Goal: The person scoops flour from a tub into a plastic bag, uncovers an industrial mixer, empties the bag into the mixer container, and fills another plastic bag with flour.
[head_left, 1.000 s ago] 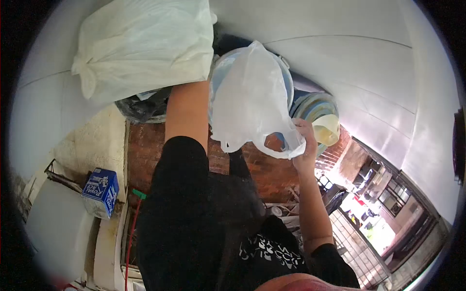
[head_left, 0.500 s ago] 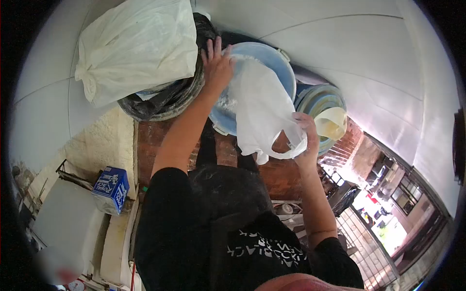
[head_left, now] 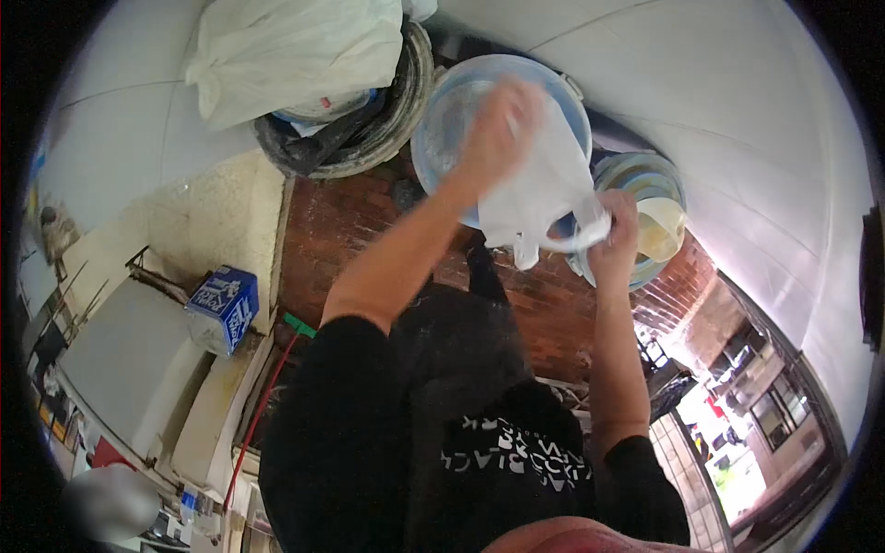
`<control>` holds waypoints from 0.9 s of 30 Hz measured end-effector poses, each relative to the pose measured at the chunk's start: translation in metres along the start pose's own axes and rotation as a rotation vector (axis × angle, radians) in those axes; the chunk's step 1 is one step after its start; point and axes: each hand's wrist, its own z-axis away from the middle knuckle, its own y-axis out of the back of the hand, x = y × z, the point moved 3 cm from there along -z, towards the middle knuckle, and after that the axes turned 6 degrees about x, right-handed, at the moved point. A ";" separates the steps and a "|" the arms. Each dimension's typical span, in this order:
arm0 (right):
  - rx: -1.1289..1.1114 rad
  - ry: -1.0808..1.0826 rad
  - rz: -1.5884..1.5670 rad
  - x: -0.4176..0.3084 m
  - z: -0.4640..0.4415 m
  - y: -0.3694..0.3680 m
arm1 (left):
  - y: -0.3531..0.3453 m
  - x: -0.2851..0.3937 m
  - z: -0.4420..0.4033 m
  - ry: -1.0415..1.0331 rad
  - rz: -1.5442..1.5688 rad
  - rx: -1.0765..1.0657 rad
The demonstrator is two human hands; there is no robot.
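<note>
My right hand is closed on the handle side of a white plastic bag. The bag hangs over the front and inside of a round light-blue tub. Motion smears my left hand above the tub, next to the bag; whether its fingers hold anything cannot be made out. White powdery residue shows on the tub's inside, partly hidden by my left arm and the bag.
A dark round bin at the upper left carries a large whitish bag. Right of the tub stand a stacked bluish bucket and a cream-coloured scoop-like container. A blue box sits at left above brick floor.
My left hand has left the rim between bin and tub and moved right, over the tub. My right hand keeps hold of the bag. The view has shifted slightly.
</note>
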 end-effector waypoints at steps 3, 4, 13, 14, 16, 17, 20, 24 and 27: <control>-0.095 0.034 -0.012 0.008 -0.019 0.000 | -0.019 0.110 0.075 -0.152 0.095 -0.330; -0.159 0.020 -0.120 -0.002 -0.027 -0.001 | -0.022 0.113 0.081 -0.155 0.035 -0.291; 0.155 0.032 -0.716 -0.030 -0.006 -0.010 | -0.021 0.111 0.113 0.341 -0.065 0.103; 0.282 0.040 -0.761 -0.031 0.005 -0.008 | -0.021 0.113 0.118 0.549 0.021 0.147; 0.199 0.213 -0.388 -0.017 0.025 -0.013 | -0.016 0.097 0.125 0.528 0.458 0.338; 0.158 0.284 -0.207 -0.012 0.039 -0.023 | -0.010 0.109 0.120 0.607 0.573 0.388; -0.090 0.242 0.287 0.024 0.076 -0.055 | 0.014 0.136 0.116 0.535 0.812 0.410; -0.316 -0.022 0.519 0.085 0.079 -0.055 | 0.075 0.127 0.120 0.502 0.665 0.362; -0.264 -0.097 0.198 0.113 0.054 -0.044 | 0.132 0.091 0.133 0.623 0.477 0.576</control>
